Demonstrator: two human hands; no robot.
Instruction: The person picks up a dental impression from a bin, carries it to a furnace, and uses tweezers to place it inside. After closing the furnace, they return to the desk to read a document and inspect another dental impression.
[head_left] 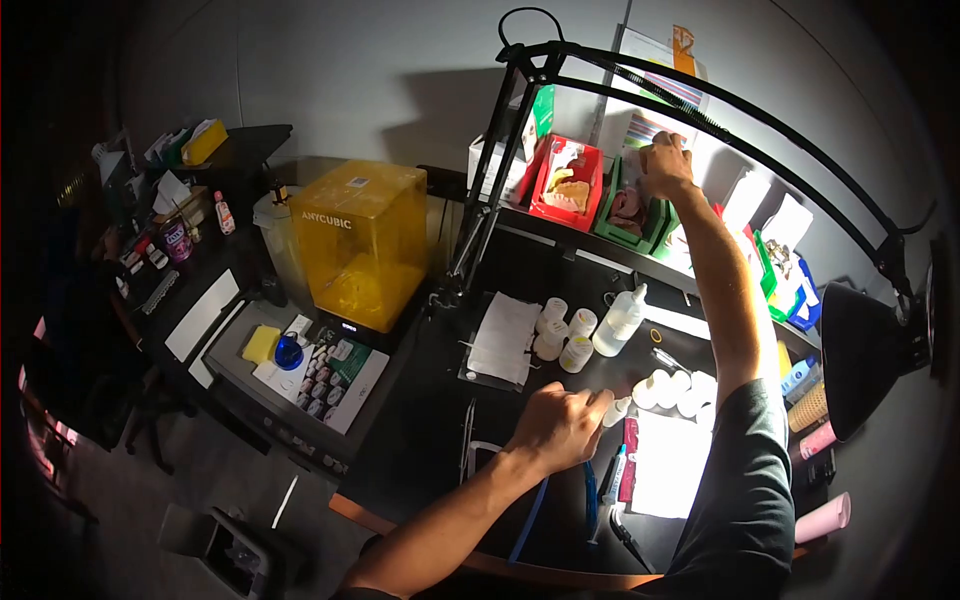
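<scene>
Over the middle of the black desk, my left hand (558, 428) is closed, its fingertips at a small white nozzle-tipped bottle (616, 411) that it appears to grip. My right hand (665, 165) is stretched up to the shelf, fingers curled above a green bin (625, 238) with pinkish pieces in it. What those fingers hold, if anything, I cannot make out. Left of the green bin, a red bin (568, 212) contains a tan dental model (570, 195). Below my left hand's fingertips lie a blue-and-white tube (614, 476) and a magenta strip (628, 460).
White bottles (550, 340) and a larger squeeze bottle (620, 322) stand behind my left hand. A white paper sheet (668, 466) lies under my right arm. A black lamp (870, 350) arches overhead from the right. A yellow-covered Anycubic machine (360, 240) stands left.
</scene>
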